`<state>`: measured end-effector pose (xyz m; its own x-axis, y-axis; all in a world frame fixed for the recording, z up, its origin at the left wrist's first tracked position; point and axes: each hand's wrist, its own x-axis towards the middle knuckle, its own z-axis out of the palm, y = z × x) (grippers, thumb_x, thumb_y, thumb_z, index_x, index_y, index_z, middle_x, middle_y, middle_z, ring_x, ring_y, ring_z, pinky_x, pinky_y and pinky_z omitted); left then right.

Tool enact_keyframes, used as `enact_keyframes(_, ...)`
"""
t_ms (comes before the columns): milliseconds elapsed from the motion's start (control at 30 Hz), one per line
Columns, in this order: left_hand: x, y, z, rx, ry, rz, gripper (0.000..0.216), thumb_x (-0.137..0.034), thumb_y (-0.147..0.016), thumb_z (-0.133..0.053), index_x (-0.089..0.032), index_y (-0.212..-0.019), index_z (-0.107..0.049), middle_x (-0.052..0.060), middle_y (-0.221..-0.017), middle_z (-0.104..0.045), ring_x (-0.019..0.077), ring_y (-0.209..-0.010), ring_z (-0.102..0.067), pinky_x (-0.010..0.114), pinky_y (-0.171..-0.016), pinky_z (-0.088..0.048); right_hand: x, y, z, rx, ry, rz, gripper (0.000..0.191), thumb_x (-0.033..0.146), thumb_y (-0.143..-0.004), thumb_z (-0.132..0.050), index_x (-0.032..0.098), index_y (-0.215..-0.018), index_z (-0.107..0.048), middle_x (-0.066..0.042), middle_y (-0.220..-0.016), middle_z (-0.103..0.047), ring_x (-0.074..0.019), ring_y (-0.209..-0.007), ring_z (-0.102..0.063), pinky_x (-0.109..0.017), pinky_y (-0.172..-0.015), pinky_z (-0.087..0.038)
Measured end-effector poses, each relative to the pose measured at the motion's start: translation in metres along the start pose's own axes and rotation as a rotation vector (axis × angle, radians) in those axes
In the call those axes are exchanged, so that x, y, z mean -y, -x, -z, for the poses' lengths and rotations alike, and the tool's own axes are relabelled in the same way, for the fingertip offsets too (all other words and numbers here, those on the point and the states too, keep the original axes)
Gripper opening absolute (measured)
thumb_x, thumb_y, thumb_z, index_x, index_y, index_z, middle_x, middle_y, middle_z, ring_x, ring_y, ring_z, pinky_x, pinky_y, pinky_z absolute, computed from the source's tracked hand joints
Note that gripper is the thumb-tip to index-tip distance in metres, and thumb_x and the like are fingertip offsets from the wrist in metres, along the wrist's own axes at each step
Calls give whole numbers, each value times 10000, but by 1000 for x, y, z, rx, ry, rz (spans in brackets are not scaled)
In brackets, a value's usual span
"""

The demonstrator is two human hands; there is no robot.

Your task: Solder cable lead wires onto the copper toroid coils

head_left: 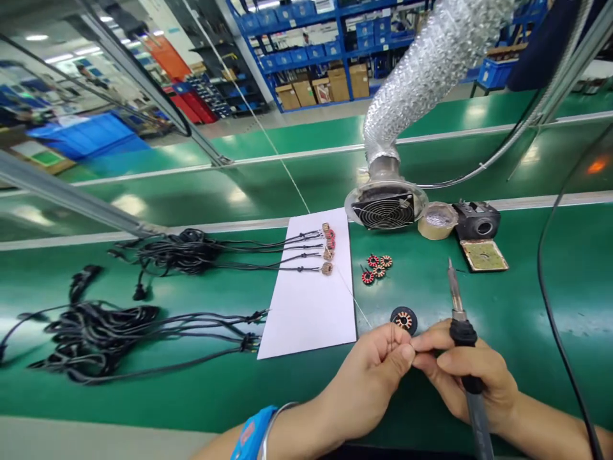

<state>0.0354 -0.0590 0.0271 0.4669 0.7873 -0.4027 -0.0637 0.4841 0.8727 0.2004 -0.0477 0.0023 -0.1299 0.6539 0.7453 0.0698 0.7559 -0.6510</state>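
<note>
From where I stand, the grey-and-black soldering iron (463, 332) with its slim metal tip sits in the right hand (472, 374), its handle slanting across the fingers and the tip pointing toward the back of the bench. It looks fairly light, stiff and easy to steady; I'd take it only by the dark handle, since the metal end may well be hot. The right hand grasps it while its thumb and forefinger also reach to the tips of the left hand (371, 377). The left fingertips are pinched together, but whatever they nip is too fine for me to tell. A thin pale strand (293, 182) slants down toward that hand; it looks limp and easily bent.

Just beyond the fingers, a small copper-and-black ring coil (403, 319) lies on a round black disc (394, 314). It seems light and hard, its windings delicate, so I'd hold it by the outer rim. More red and copper ring coils (378, 271) are grouped farther back.

The bench has a smooth, glossy green top (191, 390). On it lie a white sheet (306, 306), tangled black cables (103, 338), a roll of tan tape (437, 223) and a black iron stand (477, 220) with a yellowish pad (484, 255). A crinkled silver duct (421, 83) ends in a fan hood overhead, and blue metal shelving (342, 38) stands behind.
</note>
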Motion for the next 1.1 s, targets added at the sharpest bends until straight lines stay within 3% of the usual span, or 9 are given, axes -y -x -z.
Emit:
enact_keyframes(167,5,-1,5,2,55,-3,487,-661,-816,-575,-193,-808,-442,-109,-507,-257,72,-465,-186,228,-438,-129,-1,-2,0,4,16,-57,417,-54,-727,-618,261,-995,-569,-22,-838,-730,-175,-679,-686,-320,-646,-595)
enact_keyframes(367,0,-3,7,1,-165,-116,442,-603,-905,-469,-178,-790,-436,-58,-660,-320,95,-600,-258,229,-537,-236,-3,-1,1,74,-33,-117,436,-34,-752,-609,237,-1084,-530,-33,-862,-681,-173,-761,-660,-339,-727,-576)
enact_keyframes(500,-10,-8,17,25,-324,-99,346,-498,-931,-468,-179,-798,-462,-63,-639,-345,94,-580,-299,231,-533,-252,-6,-8,11,75,-16,-155,400,-1,-781,-612,243,-1082,-512,-31,-859,-676,-178,-770,-663,-341,-722,-576)
enact_keyframes(600,-19,-15,31,-81,-583,-122,255,-416,-932,-476,-182,-846,-528,-80,-560,-352,93,-508,-312,235,-495,-231,-15,-15,25,79,149,-287,337,77,-802,-654,252,-1053,-513,-26,-853,-681,-177,-754,-670,-326,-706,-581)
enact_keyframes(733,-21,-24,42,-211,-813,-189,208,-331,-932,-459,-178,-900,-595,-83,-521,-363,100,-486,-356,236,-512,-254,-31,-18,33,216,241,-425,287,155,-820,-652,240,-1059,-517,-14,-841,-691,-156,-731,-678,-280,-697,-586)
enact_keyframes(1100,-10,-24,46,-271,-877,-222,180,-284,-915,-486,-172,-909,-627,-95,-487,-362,93,-460,-376,235,-520,-277,-41,-21,24,307,312,-361,307,129,-803,-643,243,-1066,-532,3,-865,-687,-143,-774,-677,-254,-733,-554)
